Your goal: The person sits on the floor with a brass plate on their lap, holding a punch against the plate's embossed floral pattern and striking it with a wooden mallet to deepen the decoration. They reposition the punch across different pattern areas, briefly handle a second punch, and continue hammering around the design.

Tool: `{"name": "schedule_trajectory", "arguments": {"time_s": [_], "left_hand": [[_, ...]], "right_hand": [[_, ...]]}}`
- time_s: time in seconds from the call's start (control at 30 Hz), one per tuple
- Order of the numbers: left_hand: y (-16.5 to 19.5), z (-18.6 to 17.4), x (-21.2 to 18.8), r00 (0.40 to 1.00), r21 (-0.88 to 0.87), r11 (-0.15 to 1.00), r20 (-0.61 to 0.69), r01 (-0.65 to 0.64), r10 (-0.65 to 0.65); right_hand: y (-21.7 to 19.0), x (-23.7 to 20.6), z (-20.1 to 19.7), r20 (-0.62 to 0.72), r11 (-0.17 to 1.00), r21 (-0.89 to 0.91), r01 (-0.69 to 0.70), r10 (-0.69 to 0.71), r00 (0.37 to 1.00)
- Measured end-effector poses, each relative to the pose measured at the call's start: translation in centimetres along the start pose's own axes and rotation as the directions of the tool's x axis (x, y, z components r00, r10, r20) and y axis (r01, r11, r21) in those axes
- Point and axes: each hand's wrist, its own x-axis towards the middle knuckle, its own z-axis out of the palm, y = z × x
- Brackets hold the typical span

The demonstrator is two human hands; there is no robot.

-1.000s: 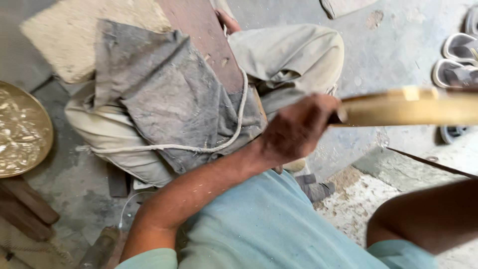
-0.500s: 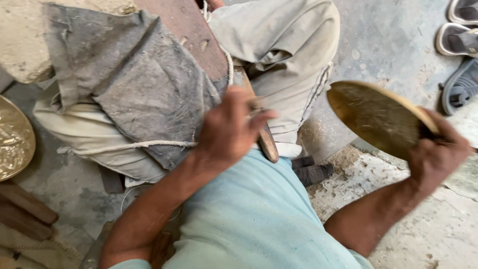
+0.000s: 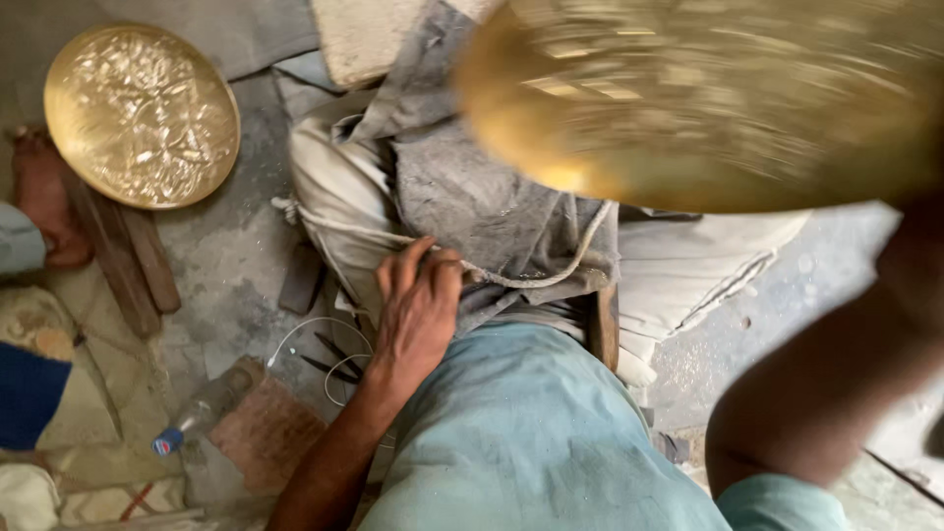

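A round brass plate (image 3: 708, 98), blurred by motion, fills the top right close to the camera. My right hand (image 3: 919, 251) holds it at its right rim; the hand is blurred and mostly hidden, and my forearm (image 3: 816, 393) rises to it from the lower right. My left hand (image 3: 418, 305) rests with its fingers spread on the grey cloth (image 3: 492, 206) over my lap, next to a white rope (image 3: 551, 275) that runs across the cloth. It grips nothing.
A second, embossed brass plate (image 3: 143, 113) lies on the floor at upper left, beside wooden pieces (image 3: 123, 261) and another person's foot (image 3: 39, 197). A plastic bottle (image 3: 197, 413), a brick (image 3: 270, 433), a white cable and a dark tool (image 3: 329, 362) lie by my left arm.
My right hand has swung the brass plate up and in, close to the camera. My left hand has dropped from the wooden block down onto the grey cloth.
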Motion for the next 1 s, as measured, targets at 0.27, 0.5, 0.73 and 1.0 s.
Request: {"name": "schedule_trajectory", "arguments": {"time_s": [0.27,0.5,0.73,1.0], "left_hand": [[1.5,-0.7,0.4,0.997,-0.06,0.998,-0.076,-0.028,0.023],[3.0,-3.7,1.5,0.932,-0.248,0.957,-0.36,-0.15,0.053],[2.3,-3.6,3.7,0.917,-0.302,0.944,-0.399,-0.132,0.0],[0.6,-2.9,5.9,0.903,-0.125,0.991,-0.43,-0.047,-0.012]], "right_hand": [[8.2,9.4,13.6,0.46,0.975,-0.222,-0.005,0.109,0.881],[8.1,12.3,16.6,0.739,0.936,-0.245,0.253,0.011,0.674],[2.4,6.0,11.3,0.685,0.809,-0.386,0.444,-0.071,0.725],[3.6,0.0,8.5,0.392,0.563,-0.819,0.111,0.408,0.824]]}}
